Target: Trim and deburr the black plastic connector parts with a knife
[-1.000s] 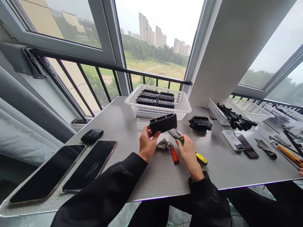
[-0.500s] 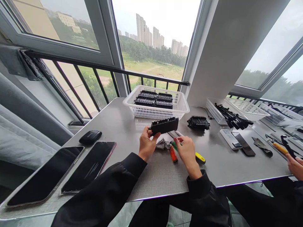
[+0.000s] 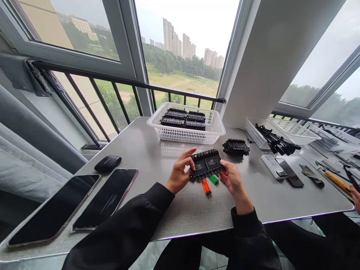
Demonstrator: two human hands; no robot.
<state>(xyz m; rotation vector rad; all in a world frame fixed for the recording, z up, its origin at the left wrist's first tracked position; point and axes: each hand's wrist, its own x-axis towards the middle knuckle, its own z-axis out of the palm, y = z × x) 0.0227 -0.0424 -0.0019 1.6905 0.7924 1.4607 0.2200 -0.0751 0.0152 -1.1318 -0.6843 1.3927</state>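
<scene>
A black plastic part (image 3: 207,164) with toothed edges is held above the table, its ribbed face toward me. My left hand (image 3: 181,170) grips its left end, fingers curled over the edge. At the right end my right hand (image 3: 232,178) pinches it between thumb and fingers. Partly hidden under the part are an orange handle (image 3: 206,186) and a green handle (image 3: 213,179) on the table. Behind it, a white basket (image 3: 189,137) holds several similar black parts (image 3: 182,119). More such parts (image 3: 236,146) are stacked right of the basket.
Phones (image 3: 53,210) and a black case (image 3: 107,163) lie at the left on the grey table (image 3: 180,221). To the right are baskets with long black parts (image 3: 277,138), more phones (image 3: 289,171), a cloth (image 3: 311,175) and a yellow-handled tool (image 3: 337,182) near another person's hand (image 3: 356,197).
The black part has turned to show its ribbed face and come down slightly. My right hand has left the tools and taken its right end. The yellow handle is now out of sight.
</scene>
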